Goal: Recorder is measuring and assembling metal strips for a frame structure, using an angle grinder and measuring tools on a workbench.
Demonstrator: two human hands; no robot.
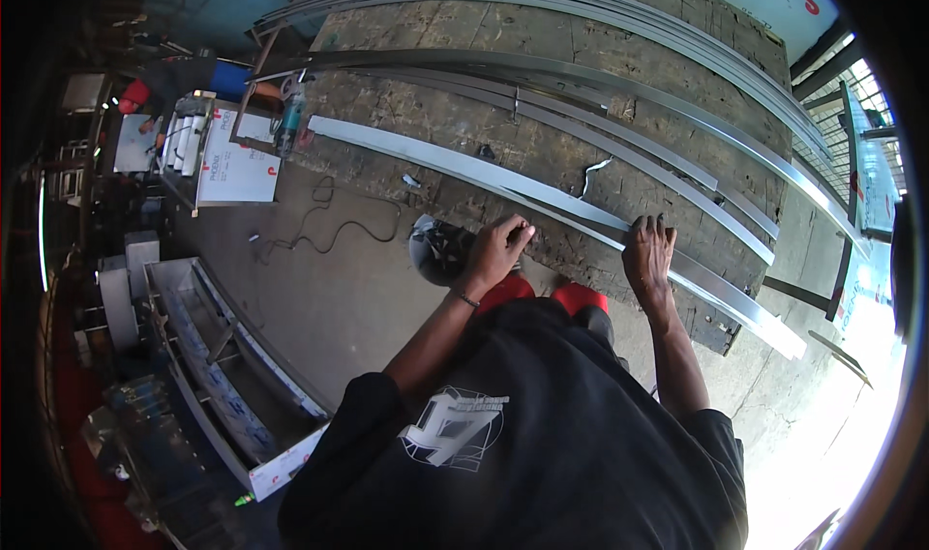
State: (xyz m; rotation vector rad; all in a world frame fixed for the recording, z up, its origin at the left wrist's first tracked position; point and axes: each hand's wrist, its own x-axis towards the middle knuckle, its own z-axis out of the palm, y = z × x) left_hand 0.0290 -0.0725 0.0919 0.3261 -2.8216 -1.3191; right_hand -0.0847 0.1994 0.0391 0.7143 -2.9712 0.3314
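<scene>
A: In the head view, where is the metal strip (416,151) lying?
B: Along the near side of the desk (552,35), its right end reaching past the edge; the right hand (650,255) is resting across it, fingers extending over the far edge; I cannot tell if they are gripping.
A: And the left hand (495,253)?
B: It is hovering near the strip, fingers curling nearly closed; whether they are pinching anything, I cannot tell.
A: Handling?
B: Probably light, slick and flexing lengthwise; spaced holds along both edges are looking best, minding sharp rims.
</scene>
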